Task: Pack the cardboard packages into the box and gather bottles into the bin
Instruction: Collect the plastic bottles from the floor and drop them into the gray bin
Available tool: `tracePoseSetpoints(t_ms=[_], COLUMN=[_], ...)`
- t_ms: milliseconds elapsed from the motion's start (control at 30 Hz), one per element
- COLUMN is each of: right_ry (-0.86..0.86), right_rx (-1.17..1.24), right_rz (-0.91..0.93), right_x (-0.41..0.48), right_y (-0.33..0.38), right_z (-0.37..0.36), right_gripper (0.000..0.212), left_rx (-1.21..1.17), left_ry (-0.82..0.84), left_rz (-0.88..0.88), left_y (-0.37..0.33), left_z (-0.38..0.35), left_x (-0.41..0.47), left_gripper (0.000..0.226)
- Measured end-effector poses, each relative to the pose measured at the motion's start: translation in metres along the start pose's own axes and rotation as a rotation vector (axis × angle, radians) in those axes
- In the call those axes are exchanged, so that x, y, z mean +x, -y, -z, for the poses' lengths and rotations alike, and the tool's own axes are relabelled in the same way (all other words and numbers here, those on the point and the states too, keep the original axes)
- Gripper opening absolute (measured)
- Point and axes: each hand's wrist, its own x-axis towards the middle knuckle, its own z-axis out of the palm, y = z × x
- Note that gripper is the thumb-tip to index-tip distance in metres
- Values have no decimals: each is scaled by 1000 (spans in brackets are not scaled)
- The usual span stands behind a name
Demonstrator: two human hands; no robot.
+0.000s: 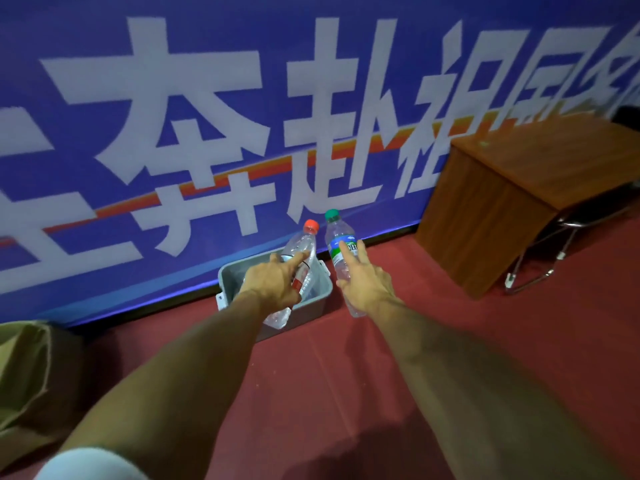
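My left hand (273, 284) grips a clear bottle with a red cap (304, 249) and holds it above the grey bin (313, 304), which stands on the red floor by the blue banner. My right hand (367, 284) grips a clear bottle with a green cap and a blue-green label (337, 239), just right of the bin's rim. Both bottles point cap-up and lean away from me. An open cardboard box (31, 372) stands at the left edge, only partly in view.
A blue banner with large white characters (207, 133) fills the wall behind the bin. A brown wooden desk (519, 188) stands at the right, with a metal chair frame (554, 254) beside it. Red carpet (329, 393) covers the floor.
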Motion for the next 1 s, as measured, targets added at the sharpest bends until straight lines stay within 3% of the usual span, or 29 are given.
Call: tracePoseSetpoints(t_ms=[100,333,700,833,1000], right_ry=[26,58,59,51,73], right_rx=[-9,-48,-63,-67,-70], right_rz=[41,68,9,6,25], right_x=[31,100,198,236,299], right_y=[25,75,121,113,88], right_z=[-12,-41,-85,-118,-201], right_gripper=[78,81,79,76,75], left_rx=[-28,-61,22,0,-15], left_ry=[-18,89,46,41,14], left_rz=[27,43,-29,-30,-11], left_y=[24,101,182,188,196], left_z=[-5,-20,-53,-88,-178], left_x=[19,70,154,189,236], left_gripper=[73,85,66,81,75])
